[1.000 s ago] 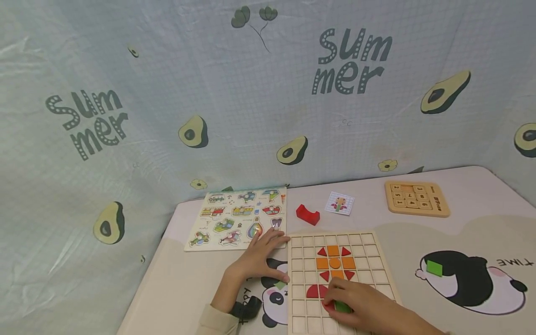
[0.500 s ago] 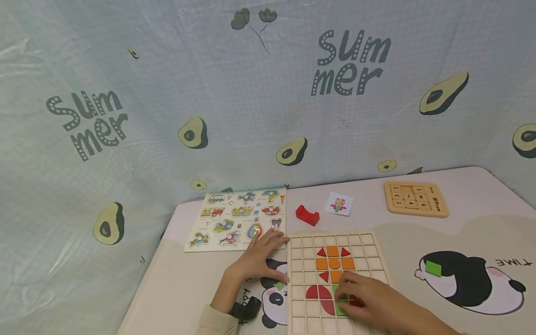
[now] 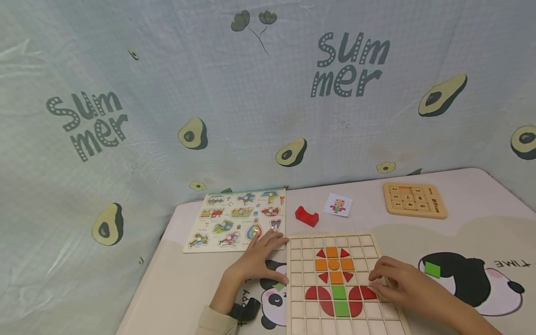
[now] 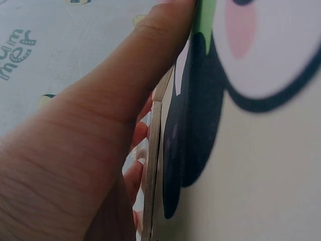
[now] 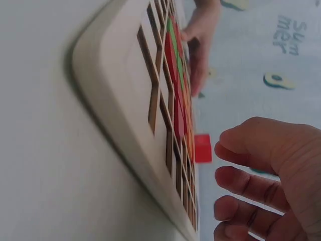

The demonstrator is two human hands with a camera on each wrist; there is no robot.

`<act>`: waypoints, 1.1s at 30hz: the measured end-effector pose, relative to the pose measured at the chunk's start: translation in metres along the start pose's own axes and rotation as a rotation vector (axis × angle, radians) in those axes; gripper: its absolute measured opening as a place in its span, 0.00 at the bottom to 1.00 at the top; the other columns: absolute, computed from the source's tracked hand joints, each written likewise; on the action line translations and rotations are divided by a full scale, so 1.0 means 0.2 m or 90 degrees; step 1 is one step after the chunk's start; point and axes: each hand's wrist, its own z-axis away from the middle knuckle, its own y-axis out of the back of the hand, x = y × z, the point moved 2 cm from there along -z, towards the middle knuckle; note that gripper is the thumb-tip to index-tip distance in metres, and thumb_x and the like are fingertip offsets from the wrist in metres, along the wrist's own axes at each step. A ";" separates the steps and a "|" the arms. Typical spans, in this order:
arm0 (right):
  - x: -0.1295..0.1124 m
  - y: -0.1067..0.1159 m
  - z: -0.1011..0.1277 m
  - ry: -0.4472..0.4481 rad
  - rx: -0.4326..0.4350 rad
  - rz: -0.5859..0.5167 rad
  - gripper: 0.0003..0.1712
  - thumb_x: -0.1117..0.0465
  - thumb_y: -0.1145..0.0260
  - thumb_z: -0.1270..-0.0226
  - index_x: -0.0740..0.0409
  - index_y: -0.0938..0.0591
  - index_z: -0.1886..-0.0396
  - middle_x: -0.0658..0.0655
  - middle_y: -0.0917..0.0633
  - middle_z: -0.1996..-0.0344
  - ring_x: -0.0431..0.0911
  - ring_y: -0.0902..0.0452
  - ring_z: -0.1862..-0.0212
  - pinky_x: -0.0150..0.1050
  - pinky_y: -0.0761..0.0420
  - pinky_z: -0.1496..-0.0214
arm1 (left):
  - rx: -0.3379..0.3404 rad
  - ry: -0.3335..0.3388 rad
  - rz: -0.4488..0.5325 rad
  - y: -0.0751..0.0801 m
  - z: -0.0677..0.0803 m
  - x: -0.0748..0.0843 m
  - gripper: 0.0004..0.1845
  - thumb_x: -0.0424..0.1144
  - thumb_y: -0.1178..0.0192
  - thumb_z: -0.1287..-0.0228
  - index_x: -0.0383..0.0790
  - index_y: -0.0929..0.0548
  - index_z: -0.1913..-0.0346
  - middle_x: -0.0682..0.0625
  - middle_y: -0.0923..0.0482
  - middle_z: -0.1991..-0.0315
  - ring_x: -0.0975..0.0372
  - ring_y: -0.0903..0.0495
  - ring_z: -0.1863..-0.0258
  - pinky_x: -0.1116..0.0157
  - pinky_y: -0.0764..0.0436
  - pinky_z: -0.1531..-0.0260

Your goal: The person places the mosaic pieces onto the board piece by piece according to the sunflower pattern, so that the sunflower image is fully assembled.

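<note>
A wooden grid board (image 3: 298, 309) lies in the head view with coloured pieces set in its cells. Orange squares surround an orange circle (image 3: 333, 264), with small red triangles at the corners. Below them stand two green squares (image 3: 339, 292), flanked by red curved pieces (image 3: 327, 307) on both sides. My left hand (image 3: 256, 259) rests at the board's left edge, fingers spread. Over the right side of the board hovers my right hand (image 3: 404, 286), fingers loosely bent beside the outermost red piece (image 3: 367, 293). In the right wrist view its fingertips hold nothing.
Behind the board lie a red block with a curved notch (image 3: 307, 217) and a small pattern card (image 3: 338, 205). A picture puzzle board (image 3: 234, 218) is at back left, a wooden number puzzle (image 3: 414, 200) at back right.
My right hand has moved from the middle of the board to its right side, uncovering the green squares and the red pieces to their right. The left hand has stayed in place.
</note>
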 end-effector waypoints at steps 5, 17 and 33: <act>0.09 0.06 0.05 -0.001 0.021 0.045 0.05 0.59 0.30 0.37 0.44 0.16 0.63 0.36 0.24 0.64 0.27 0.33 0.67 0.27 0.28 0.71 | 0.003 -0.002 0.001 -0.01 0.00 -0.01 0.51 0.59 0.24 0.58 0.52 0.33 0.29 0.50 0.40 0.28 0.51 0.55 0.23 0.41 0.61 0.27; 0.30 0.23 0.15 -0.081 -0.003 0.146 0.11 0.57 0.25 0.45 0.47 0.16 0.62 0.44 0.23 0.61 0.34 0.28 0.62 0.35 0.22 0.67 | 0.004 -0.003 0.007 -0.02 -0.01 -0.02 0.51 0.60 0.24 0.59 0.52 0.34 0.29 0.50 0.40 0.28 0.52 0.56 0.23 0.42 0.62 0.26; 0.41 0.28 0.17 -0.273 -0.092 0.062 0.16 0.67 0.24 0.50 0.62 0.18 0.60 0.48 0.22 0.69 0.34 0.33 0.70 0.31 0.25 0.71 | 0.010 -0.005 0.003 -0.02 0.00 -0.03 0.51 0.61 0.24 0.59 0.53 0.33 0.29 0.51 0.40 0.28 0.51 0.55 0.23 0.42 0.61 0.26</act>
